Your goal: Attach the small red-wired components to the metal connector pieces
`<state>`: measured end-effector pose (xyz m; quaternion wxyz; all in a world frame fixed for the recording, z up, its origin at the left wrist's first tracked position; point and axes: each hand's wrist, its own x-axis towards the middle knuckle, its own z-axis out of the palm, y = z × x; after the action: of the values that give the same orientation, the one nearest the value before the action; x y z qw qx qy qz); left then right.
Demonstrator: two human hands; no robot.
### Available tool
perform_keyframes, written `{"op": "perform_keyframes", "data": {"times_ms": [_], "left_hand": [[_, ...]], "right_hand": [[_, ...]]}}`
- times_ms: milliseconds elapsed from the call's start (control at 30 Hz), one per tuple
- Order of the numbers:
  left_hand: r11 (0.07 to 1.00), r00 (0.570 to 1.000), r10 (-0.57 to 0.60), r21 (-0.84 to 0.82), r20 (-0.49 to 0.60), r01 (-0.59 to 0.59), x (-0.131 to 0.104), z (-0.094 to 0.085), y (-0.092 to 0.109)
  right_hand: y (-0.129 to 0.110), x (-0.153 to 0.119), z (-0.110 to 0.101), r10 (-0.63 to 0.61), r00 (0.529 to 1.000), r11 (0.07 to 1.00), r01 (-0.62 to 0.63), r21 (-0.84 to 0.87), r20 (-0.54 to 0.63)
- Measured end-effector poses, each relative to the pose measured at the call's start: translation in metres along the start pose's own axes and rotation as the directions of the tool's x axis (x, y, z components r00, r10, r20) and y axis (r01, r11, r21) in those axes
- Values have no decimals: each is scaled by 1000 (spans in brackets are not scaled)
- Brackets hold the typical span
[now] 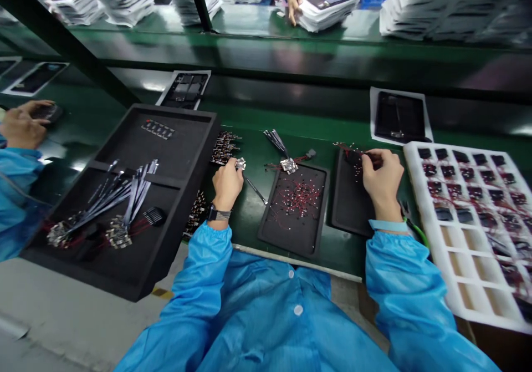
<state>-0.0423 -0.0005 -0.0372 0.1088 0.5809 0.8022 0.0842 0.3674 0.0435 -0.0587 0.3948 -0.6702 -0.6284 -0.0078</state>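
Observation:
My left hand (228, 186) pinches a small circuit board (240, 164) at its fingertips; a thin dark strip (255, 190) runs from near it toward the middle tray. Over the right black tray (349, 211), my right hand (383, 181) has its fingers closed beside small dark parts with red wires (352, 154). What it grips is partly hidden and cannot be made out. Between my hands, a black tray (291, 233) holds a heap of short red wires (300, 197). At its far edge lies another circuit board (288, 165) with grey flat cables (276, 142).
Left stands a big black divided tray (197, 139) with boards and flat cables. A white compartment tray (415, 189) of black wired parts is at right, green-handled pliers (418, 230) beside it. Co-workers' hands (25, 125) (293, 0) show left and across.

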Motion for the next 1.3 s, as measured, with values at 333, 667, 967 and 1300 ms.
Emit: {"op": "perform_keyframes", "data": {"times_ms": [333, 667, 967, 1300], "left_hand": [[998, 991, -15, -60, -133, 7, -3, 3, -1], [903, 906, 191, -294, -377, -313, -17, -17, -7], [471, 857, 104, -734, -505, -490, -72, -119, 23], [-64, 961, 253, -993, -114, -101, -8, -64, 63]], "right_hand": [[-16, -4, 0, 129, 984, 950, -88, 298, -121], [-32, -5, -7, 119, 985, 852, -167, 496, 128], [-73, -13, -23, 41, 921, 711, -299, 637, 386], [-116, -31, -23, -122, 816, 635, -374, 676, 565]]}}
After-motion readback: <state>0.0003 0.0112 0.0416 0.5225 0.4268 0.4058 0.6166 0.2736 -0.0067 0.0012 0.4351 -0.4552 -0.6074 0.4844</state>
